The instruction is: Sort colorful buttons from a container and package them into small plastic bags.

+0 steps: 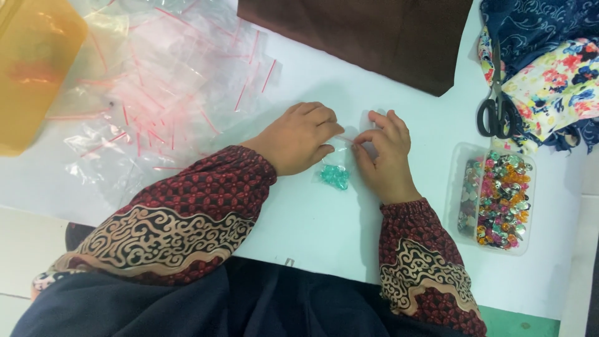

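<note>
A small clear zip bag (337,170) with teal beads inside lies on the white table (312,218) between my hands. My left hand (299,137) pinches the bag's top edge with thumb and forefinger. My right hand (384,156) pinches the same red-striped top edge from the other side. Both wrists wear dark red patterned sleeves.
A heap of empty clear zip bags with red strips (156,93) lies at the left, beside an orange plastic container (34,68). A clear box of mixed coloured beads (496,196) stands at the right. Black scissors (497,112) rest by floral cloth (555,81). Brown fabric (374,34) lies at the back.
</note>
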